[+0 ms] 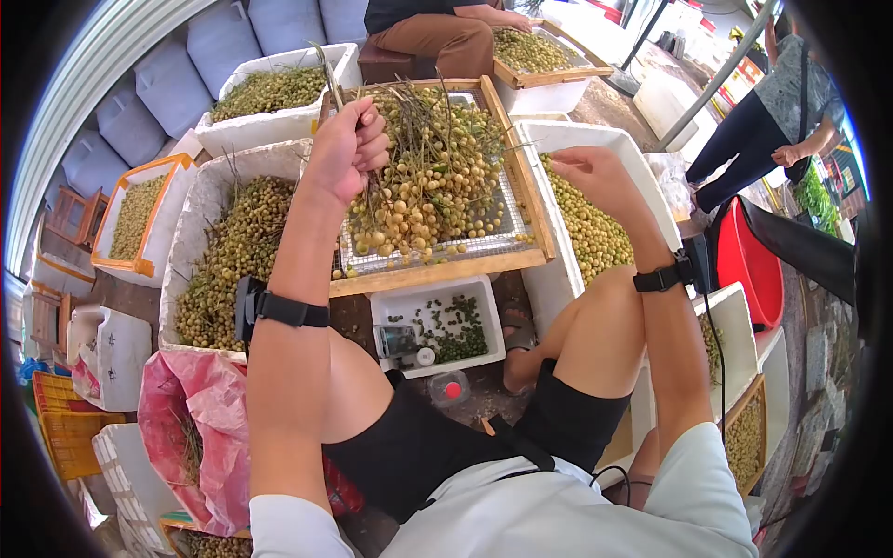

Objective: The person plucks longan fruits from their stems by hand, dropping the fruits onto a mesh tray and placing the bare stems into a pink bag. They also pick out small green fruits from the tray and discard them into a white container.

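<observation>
My left hand (350,149) is a closed fist around what look like metal snips (327,73), their pointed end sticking up past the thumb. It hovers over the left edge of a wood-framed wire mesh tray (419,276). Heaped on the mesh lie bunches of small round yellowish fruit (423,200), longan-like, with thin brown stems (419,102). My right hand (595,177) is to the right, above a white foam box (642,153) of loose fruit (595,232). Its fingers are loosely bent, thumb apart, with nothing visible in them.
Below the tray, a white bin (433,367) contains small green fruit. Another fruit-filled foam box (233,251) stands left, beside a pink plastic sack (200,428). A seated person (442,46) is behind the tray; another person (781,102) stands at right near a red tub (744,270).
</observation>
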The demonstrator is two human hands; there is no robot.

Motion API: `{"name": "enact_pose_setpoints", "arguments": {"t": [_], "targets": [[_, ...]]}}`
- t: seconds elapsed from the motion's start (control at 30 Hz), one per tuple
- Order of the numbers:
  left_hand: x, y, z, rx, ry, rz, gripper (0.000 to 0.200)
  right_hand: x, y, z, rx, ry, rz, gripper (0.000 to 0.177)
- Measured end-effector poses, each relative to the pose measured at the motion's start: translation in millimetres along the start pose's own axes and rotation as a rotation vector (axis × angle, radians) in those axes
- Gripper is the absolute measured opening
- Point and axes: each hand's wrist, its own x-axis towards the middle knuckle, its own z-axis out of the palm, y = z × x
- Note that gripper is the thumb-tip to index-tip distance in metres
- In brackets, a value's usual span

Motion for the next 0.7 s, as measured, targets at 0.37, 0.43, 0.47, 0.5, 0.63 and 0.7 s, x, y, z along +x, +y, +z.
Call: {"name": "enact_pose_setpoints", "arguments": {"t": [0.37,0.43,0.47,0.5,0.63,0.7], "targets": [[-1,-5,15,-0.242,-0.189,0.066,0.032,18,-127,132,0.76,-0.348,0.11,0.035],[4,-11,23,-0.16,0.027,0.061,0.031,22,-124,128,0.875,-0.358,0.206,0.031],[13,-16,9,-0.029,0.02,0.049,0.028,28,-112,137,0.913,-0.291,0.196,0.025],[16,-20,8,0.074,0.071,0.041,0.026,31,-104,141,0.936,-0.256,0.246,0.024],[30,-41,14,0.504,0.246,0.027,0.024,52,-79,149,0.984,-0.14,0.364,0.021],[34,-41,14,0.652,0.318,-0.005,0.023,57,-76,142,0.939,-0.172,0.366,0.02]]}}
